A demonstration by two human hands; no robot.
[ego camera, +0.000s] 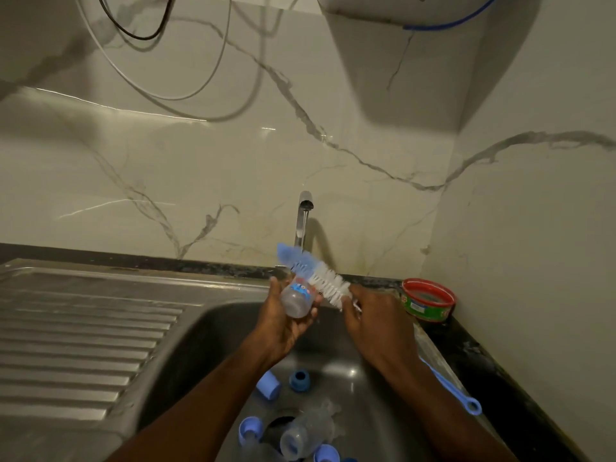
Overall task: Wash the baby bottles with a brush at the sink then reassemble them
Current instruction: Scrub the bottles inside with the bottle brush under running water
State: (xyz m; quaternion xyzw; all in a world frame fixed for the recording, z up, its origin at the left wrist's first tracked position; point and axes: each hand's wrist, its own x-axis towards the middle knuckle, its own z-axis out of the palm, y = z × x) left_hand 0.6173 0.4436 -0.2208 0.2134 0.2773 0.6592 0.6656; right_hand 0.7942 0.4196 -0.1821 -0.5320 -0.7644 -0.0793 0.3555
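My left hand (283,323) grips a small clear baby bottle (297,299) with a blue print, held over the sink basin with its mouth toward me. My right hand (373,323) holds the bottle brush (320,278), whose white and blue bristles stick up to the left beside the bottle, outside it. Down in the steel sink (206,331) lie another clear bottle (301,435), blue caps (268,385) (250,428) (326,453) and a blue collar ring (301,380).
A chrome tap (303,221) rises behind the sink. The ribbed steel drainboard (83,335) lies to the left. A red and green tin (428,300) stands on the dark counter at the right, and a thin blue brush handle (453,388) lies along the sink's right rim.
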